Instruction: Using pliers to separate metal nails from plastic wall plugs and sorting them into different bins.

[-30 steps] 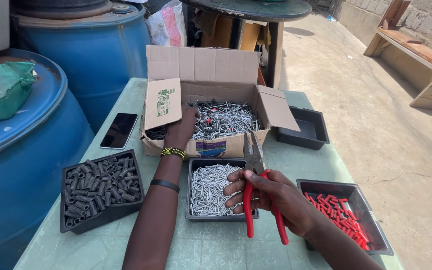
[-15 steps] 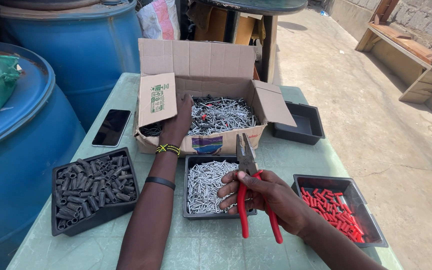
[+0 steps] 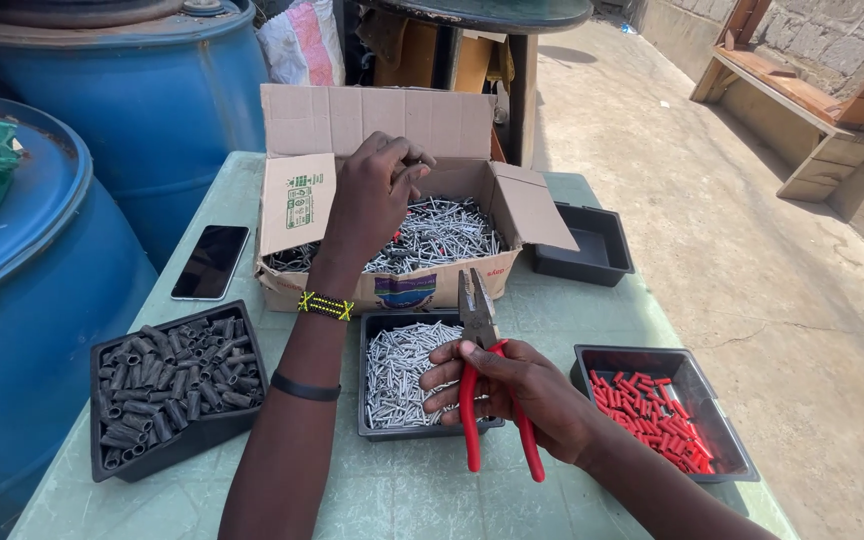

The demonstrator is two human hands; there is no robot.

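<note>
- A person's left hand (image 3: 372,195) is raised over an open cardboard box (image 3: 392,150), its fingers (image 3: 407,165) curled closed as if pinching something small; what they hold is hidden behind the hand.
- The box is filled with loose silvery nails (image 3: 442,230) and sits at the far middle of a pale green surface (image 3: 402,500).
- The right hand (image 3: 512,385) grips red-handled pliers (image 3: 487,395), fingers wrapped closed around the handles, the metal nose pointing up and away, seemingly kept ready.
- The pliers rest over a black tray of short silver pieces (image 3: 397,370), just in front of the box.
- To the right is a black tray of red plastic sleeves (image 3: 657,410); to the left, a tray of dark grey sleeves (image 3: 172,375). An empty black tray (image 3: 587,245) sits right of the box.
- A dark phone (image 3: 210,262) lies left of the box.
- Blue barrels (image 3: 152,110) stand at the left, cut off by the frame edge.
</note>
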